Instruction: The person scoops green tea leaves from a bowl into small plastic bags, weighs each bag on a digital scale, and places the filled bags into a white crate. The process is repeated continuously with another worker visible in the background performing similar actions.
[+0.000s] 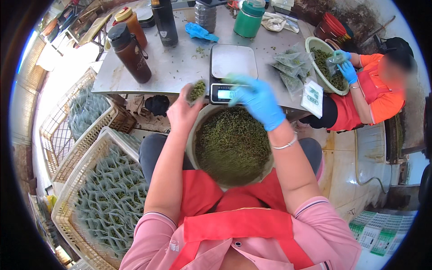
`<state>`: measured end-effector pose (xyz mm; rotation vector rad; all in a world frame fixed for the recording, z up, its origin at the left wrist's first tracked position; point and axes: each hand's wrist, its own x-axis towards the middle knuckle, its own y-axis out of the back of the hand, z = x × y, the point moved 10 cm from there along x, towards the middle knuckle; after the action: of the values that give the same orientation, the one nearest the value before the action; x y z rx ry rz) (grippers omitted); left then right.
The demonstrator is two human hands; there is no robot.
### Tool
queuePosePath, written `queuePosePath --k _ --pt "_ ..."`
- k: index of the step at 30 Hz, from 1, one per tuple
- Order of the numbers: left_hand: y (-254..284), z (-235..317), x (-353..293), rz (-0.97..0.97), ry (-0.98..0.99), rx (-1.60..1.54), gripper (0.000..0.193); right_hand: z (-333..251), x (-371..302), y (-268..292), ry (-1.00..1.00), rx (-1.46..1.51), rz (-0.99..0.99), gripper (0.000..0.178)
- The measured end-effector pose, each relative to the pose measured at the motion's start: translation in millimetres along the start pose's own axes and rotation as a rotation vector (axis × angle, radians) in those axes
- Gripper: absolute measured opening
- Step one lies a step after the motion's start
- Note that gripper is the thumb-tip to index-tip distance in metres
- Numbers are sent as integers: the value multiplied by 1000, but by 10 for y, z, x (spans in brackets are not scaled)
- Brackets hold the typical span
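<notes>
My bare left hand (182,110) is closed around a small clear bag of green berries (196,91), held upright at the table's near edge, left of the scale. My right hand (257,101), in a blue glove, hovers by the digital scale (233,61) and partly covers its lit display. Motion smears its fingers, so whether they grip anything does not show. Below both hands, between my knees, stands a round pale tub (191,145) filled with small green berries and stems (234,139). Nothing lies on the scale's white plate.
Crates of filled bags (110,198) stand at my left. Bottles (130,54), a green jar (249,19) and a crumpled blue glove (199,31) sit on the metal table (180,67). Filled bags (291,67) lie right, near a co-worker (378,90) bagging from a basin (310,44).
</notes>
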<state>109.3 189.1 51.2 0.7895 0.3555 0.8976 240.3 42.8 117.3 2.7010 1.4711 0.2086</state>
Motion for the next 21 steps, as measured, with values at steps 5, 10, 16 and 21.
queuePosePath --k 5,10,16,21 --pt "-19 -191 76 64 31 -94 67 535 217 1796 -102 109 622 48" --pt "18 -255 101 39 46 -167 70 752 552 1970 3 236 575 48" --pt "235 -587 -20 94 138 -465 49 -45 100 569 371 131 541 48" --pt "1428 -1292 -609 406 101 -595 43 396 -21 -233 146 4 185 42"
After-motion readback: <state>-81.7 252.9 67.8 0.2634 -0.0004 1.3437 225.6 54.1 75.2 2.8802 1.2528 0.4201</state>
